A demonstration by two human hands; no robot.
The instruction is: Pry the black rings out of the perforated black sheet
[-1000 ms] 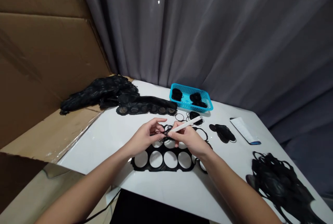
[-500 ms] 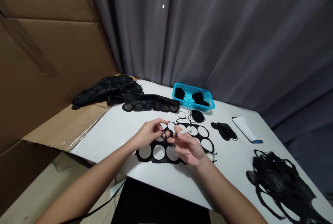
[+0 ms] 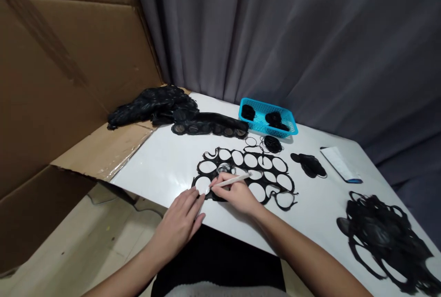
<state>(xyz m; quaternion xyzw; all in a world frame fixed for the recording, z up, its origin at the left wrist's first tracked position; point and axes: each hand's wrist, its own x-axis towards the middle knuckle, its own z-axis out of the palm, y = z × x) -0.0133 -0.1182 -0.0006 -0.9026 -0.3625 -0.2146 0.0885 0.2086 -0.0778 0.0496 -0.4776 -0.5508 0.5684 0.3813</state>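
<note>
Bare white tabletop (image 3: 151,163) lies open left of the holed black sheet (image 3: 251,193); the blue basket (image 3: 268,129) blocks beyond.

The right hand (image 3: 236,192) grips a white pen-like tool (image 3: 231,180) over the black perforated sheet (image 3: 266,175), while the left hand (image 3: 182,216) presses the sheet's corner at the table's (image 3: 158,163) near edge.

One white pen-like tool (image 3: 233,179), one black sheet with round holes (image 3: 267,185), one blue basket (image 3: 268,103), two large black heaps (image 3: 387,237).
</note>
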